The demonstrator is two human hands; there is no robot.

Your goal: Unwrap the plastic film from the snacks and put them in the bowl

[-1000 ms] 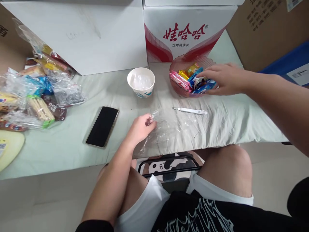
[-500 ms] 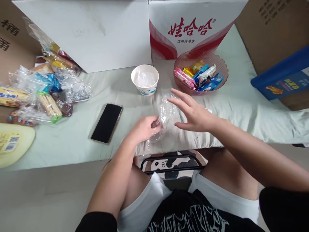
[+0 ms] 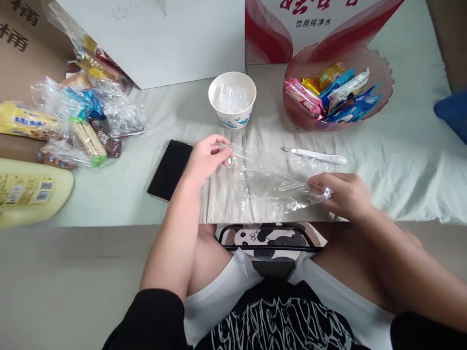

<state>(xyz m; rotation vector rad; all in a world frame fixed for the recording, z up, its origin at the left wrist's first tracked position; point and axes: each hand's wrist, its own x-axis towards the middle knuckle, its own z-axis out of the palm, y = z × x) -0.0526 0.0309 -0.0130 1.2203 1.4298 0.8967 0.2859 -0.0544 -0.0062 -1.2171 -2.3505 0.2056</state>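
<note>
A sheet of clear plastic film (image 3: 272,187) is stretched low over the cloth, one end in each hand. My left hand (image 3: 208,158) pinches its left end, just right of a black phone (image 3: 170,170). At the other end, my right hand (image 3: 343,193) is closed around a crumpled bunch of the film. A white pen-like tool (image 3: 315,155) with a thin tip lies beyond the right hand, beside more clear plastic. Behind the film stands a paper cup (image 3: 232,99) with crumpled clear plastic inside.
A pink ribbed bowl (image 3: 383,104) of wrapped snacks stands at the back right. Packaged snacks (image 3: 87,119) are heaped at the left, near a pale yellow bottle (image 3: 36,192). White cartons (image 3: 182,43) line the back; the cloth's front edge lies above my knees.
Both hands have moved apart, spreading the film between them. My right hand, open before, has closed on its right end. The white tool has come into sight, and the view has shifted.
</note>
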